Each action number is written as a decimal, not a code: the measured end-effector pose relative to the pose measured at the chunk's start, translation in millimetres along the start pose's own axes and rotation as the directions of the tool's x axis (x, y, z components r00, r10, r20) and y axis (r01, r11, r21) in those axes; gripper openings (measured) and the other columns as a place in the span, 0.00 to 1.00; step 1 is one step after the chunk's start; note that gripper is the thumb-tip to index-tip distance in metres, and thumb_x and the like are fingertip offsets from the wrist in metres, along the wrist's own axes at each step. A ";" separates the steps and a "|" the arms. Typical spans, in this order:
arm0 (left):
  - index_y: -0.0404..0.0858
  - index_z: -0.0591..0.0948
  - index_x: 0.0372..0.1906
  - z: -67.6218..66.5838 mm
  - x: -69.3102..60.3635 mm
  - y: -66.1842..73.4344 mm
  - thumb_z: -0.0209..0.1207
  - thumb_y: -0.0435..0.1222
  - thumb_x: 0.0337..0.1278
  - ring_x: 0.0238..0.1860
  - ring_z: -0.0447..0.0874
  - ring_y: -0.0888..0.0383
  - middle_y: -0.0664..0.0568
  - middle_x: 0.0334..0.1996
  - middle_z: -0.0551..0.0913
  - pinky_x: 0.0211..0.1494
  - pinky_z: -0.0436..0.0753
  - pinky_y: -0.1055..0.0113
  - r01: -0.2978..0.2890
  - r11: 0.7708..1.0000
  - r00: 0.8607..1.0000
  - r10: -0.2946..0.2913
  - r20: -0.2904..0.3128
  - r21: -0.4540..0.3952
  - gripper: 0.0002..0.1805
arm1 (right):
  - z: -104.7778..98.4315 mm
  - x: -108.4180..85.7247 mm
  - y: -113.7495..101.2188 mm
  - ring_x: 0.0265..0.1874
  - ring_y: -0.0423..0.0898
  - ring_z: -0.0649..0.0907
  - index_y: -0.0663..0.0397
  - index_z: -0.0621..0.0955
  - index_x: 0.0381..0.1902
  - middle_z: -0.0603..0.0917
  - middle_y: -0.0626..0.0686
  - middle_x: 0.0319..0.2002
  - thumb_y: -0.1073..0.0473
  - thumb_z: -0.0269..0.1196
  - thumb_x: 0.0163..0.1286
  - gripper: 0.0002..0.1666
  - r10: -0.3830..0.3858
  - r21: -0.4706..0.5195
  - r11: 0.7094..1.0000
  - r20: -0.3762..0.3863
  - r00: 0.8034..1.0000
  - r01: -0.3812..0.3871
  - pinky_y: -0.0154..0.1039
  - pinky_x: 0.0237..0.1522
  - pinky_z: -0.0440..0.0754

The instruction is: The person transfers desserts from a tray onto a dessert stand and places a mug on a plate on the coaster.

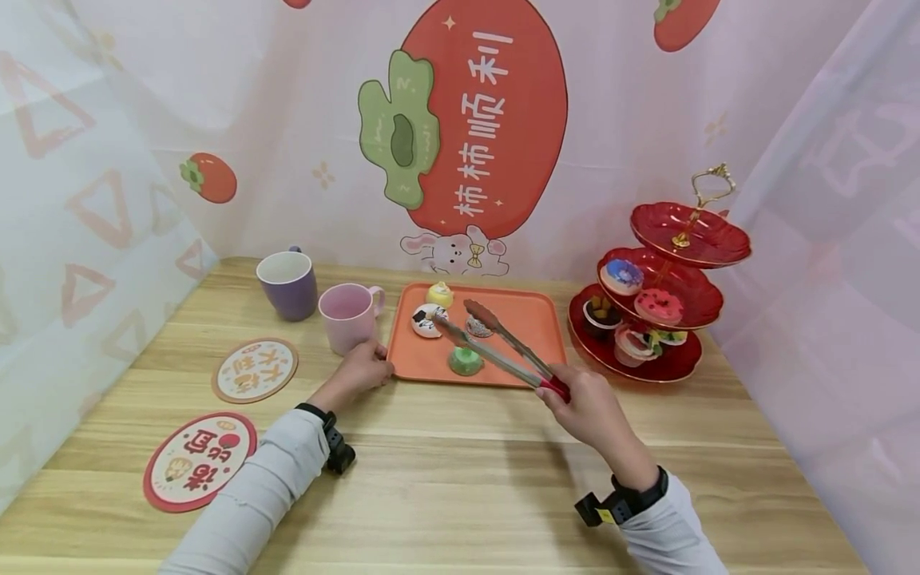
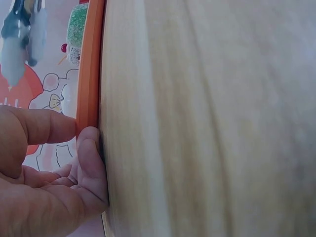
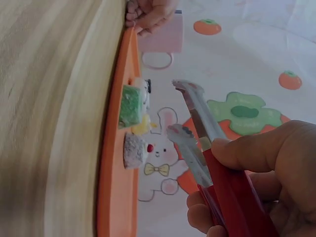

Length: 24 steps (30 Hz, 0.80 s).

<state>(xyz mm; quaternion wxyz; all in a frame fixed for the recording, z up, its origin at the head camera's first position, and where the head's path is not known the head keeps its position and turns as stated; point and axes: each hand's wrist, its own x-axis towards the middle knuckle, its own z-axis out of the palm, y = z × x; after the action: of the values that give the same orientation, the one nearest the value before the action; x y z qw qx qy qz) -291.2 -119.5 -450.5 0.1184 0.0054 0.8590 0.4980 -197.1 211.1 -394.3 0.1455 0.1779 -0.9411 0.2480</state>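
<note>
My left hand [image 1: 355, 371] pinches the near left corner of an orange tray [image 1: 528, 311]; the left wrist view shows thumb and fingers at its rim. My right hand [image 1: 592, 406] grips red-handled metal tongs [image 3: 232, 197]. Their tips are apart above the tray, with nothing visible between them. On the tray sit a small yellow cake [image 1: 439, 296], a white round pastry [image 1: 427, 323] with dark markings, a green cake [image 1: 465, 362] and a grey speckled cake [image 3: 134, 150] with a red bead on top. In the head view the tongs partly cover the cakes.
A three-tier red stand [image 1: 690, 231] with several cupcakes and doughnuts stands at the right. Left of the tray are a pink mug [image 1: 347, 323] and a purple mug [image 1: 295, 291]. Two round coasters, one orange-edged [image 1: 255, 370] and one red-edged [image 1: 201, 461], lie at the left.
</note>
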 end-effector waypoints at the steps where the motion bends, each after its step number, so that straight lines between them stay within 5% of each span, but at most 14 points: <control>1: 0.28 0.69 0.39 0.1 -0.1 -0.3 0.55 0.25 0.49 0.27 0.74 0.56 0.45 0.26 0.76 0.28 0.73 0.68 0.008 1.000 1.000 -0.008 0.001 0.000 0.11 | 3.1 1.0 -0.8 0.21 0.41 0.72 0.64 0.81 0.41 0.78 0.49 0.24 0.63 0.69 0.55 0.16 -0.006 -0.001 1.000 0.003 1.000 0.006 0.38 0.23 0.71; 10: 0.28 0.68 0.36 -3.1 -2.9 -0.8 0.53 0.25 0.46 0.24 0.74 0.54 0.44 0.22 0.75 0.27 0.72 0.67 -0.056 0.998 0.998 0.056 0.016 -0.024 0.10 | 24.0 12.9 -7.8 0.21 0.42 0.71 0.59 0.81 0.37 0.75 0.48 0.23 0.60 0.69 0.56 0.12 0.010 -0.025 1.000 0.036 0.999 -0.009 0.38 0.22 0.68; 24: 0.28 0.69 0.38 -0.4 -0.6 -0.4 0.53 0.24 0.48 0.24 0.73 0.56 0.45 0.24 0.75 0.27 0.72 0.67 -0.033 0.999 0.999 0.033 0.004 -0.013 0.10 | 42.8 34.4 -19.6 0.18 0.44 0.69 0.60 0.80 0.33 0.71 0.49 0.19 0.60 0.67 0.57 0.09 0.109 -0.097 0.990 0.100 0.989 -0.099 0.37 0.18 0.65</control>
<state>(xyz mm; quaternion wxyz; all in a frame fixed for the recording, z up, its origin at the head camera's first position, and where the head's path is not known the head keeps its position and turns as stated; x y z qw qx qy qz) -290.6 -120.1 -450.5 0.1118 0.0199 0.8553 0.5056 -227.8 163.9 -409.4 0.0906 0.1346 -0.9658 0.2021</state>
